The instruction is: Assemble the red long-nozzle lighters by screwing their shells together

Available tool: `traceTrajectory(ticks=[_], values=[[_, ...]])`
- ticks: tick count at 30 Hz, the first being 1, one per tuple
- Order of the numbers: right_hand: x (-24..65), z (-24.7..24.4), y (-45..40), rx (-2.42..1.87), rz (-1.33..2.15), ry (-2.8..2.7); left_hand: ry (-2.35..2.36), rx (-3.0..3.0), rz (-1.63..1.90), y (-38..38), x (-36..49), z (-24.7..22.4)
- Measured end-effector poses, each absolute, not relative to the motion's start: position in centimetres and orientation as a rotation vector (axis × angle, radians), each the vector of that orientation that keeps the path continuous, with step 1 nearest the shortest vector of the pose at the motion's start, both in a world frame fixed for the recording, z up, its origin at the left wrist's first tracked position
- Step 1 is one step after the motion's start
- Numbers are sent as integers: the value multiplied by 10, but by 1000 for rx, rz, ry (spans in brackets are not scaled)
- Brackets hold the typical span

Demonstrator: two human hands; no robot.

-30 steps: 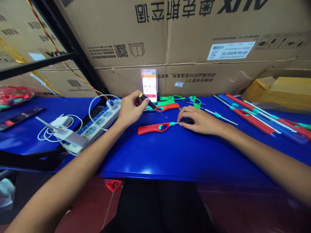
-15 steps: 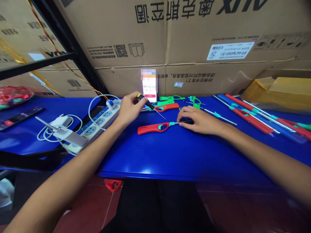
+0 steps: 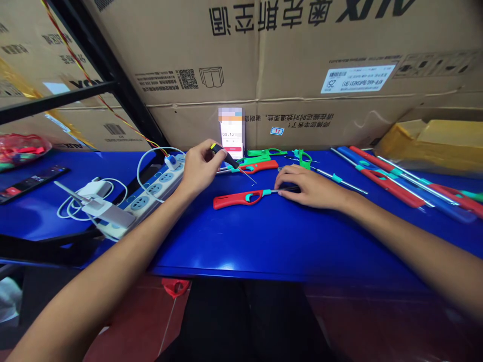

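My left hand (image 3: pixel 199 167) is closed around the black-and-yellow handle of a screwdriver (image 3: pixel 229 157). Its thin shaft slants down to the right, above the table. A red long-nosed gas lighter (image 3: pixel 232 200) with a teal trigger lies just below the tip. My right hand (image 3: pixel 307 187) rests low on the table, fingers curled over the lighter's metal tube at its right end. Something dark shows beneath those fingers, partly hidden. Behind both hands lie an orange-red lighter (image 3: pixel 266 165) and green plastic lighter parts (image 3: pixel 304 158).
On the right lie several lighter bodies and tubes (image 3: pixel 394 186) in red and blue. A power strip (image 3: pixel 153 188) with white chargers stands on the left. A lit phone (image 3: pixel 232 131) leans on the cardboard box (image 3: pixel 188 115) at the back. A black frame post (image 3: pixel 130 95) rises at left.
My left hand and the screwdriver have shifted very slightly to the left. The right hand and the red lighter stay in place.
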State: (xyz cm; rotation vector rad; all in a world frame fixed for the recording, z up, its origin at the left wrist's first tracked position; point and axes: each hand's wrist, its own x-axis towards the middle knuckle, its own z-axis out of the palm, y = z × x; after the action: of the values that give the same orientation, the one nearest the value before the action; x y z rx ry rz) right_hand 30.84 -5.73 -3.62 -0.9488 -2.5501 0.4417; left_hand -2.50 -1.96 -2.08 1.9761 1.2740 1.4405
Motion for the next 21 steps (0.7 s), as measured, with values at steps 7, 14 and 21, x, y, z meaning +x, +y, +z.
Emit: traceTrajectory(ticks=[7,14,21], values=[[309,-37,-57,-952,435,-2553,1297,2000,1526,-18,-28,-17],[308,-36,-58,-947,431,-2557,1340,1993,1509,-15,-29,-19],[308,-35,-58,-957,438,-2558,1315,2012,1445,-17,-26,-24]])
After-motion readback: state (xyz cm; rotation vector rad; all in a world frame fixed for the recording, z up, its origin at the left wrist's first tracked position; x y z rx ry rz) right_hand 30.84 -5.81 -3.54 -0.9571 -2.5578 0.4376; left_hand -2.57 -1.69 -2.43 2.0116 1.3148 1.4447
